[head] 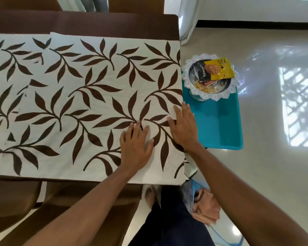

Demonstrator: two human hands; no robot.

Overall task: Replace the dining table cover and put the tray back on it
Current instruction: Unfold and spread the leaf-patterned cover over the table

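While the left hand (134, 150) and right hand (183, 126) press flat, fingers straight, on the leaf-print cover (78, 103) spread over the desk (114, 23), an uneven push could skew it; the tray (210, 95) on the blue stool (217, 125) beside risks a knock

The table cover (82, 96) is cream with dark brown leaf sprays; the tray (219, 121) is teal; one packet (219, 68) is yellow.
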